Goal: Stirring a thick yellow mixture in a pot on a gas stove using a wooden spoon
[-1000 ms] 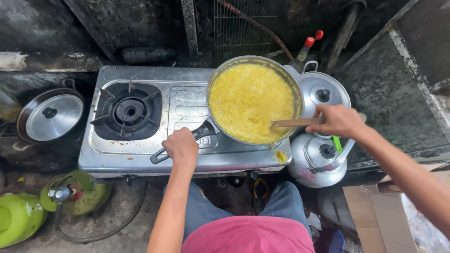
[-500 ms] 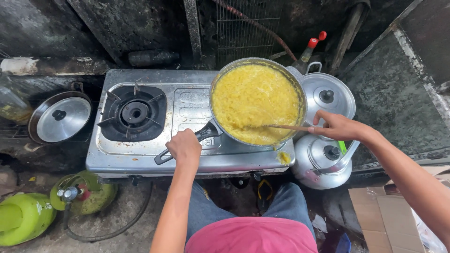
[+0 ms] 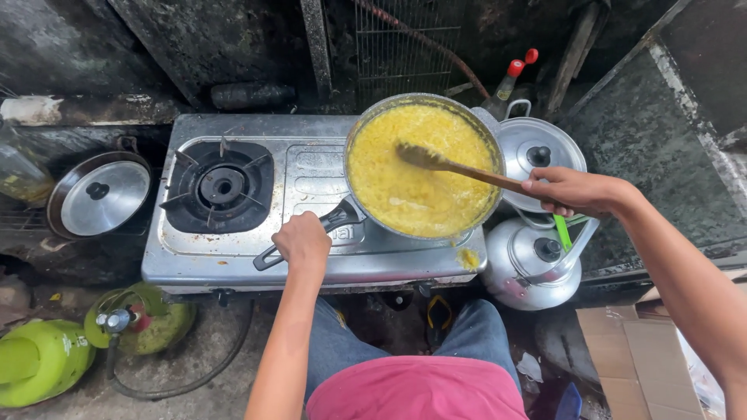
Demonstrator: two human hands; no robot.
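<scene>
A round pan point(image 3: 489, 144) full of yellow food point(image 3: 424, 187) sits on the right burner of a steel two-burner gas stove point(image 3: 307, 175). My left hand point(image 3: 302, 239) grips the pan's black handle point(image 3: 339, 218) at the stove's front. My right hand point(image 3: 572, 190) holds a wooden spoon point(image 3: 459, 166) by its handle, and the spoon's bowl rests on the yellow food near the pan's far side. A blob of yellow food point(image 3: 467, 257) lies on the stove's front right corner.
The left burner point(image 3: 222, 187) is bare. A lidded pot point(image 3: 99, 196) stands left of the stove. A pot lid point(image 3: 538, 158) and a metal kettle point(image 3: 533, 260) stand to the right. Two green gas cylinders point(image 3: 47, 358) and a hose lie on the floor. A cardboard box point(image 3: 638, 350) is at lower right.
My right hand has lifted the wooden spoon from the pan's near right side to its far middle. My left hand stays on the handle. The view has shifted slightly.
</scene>
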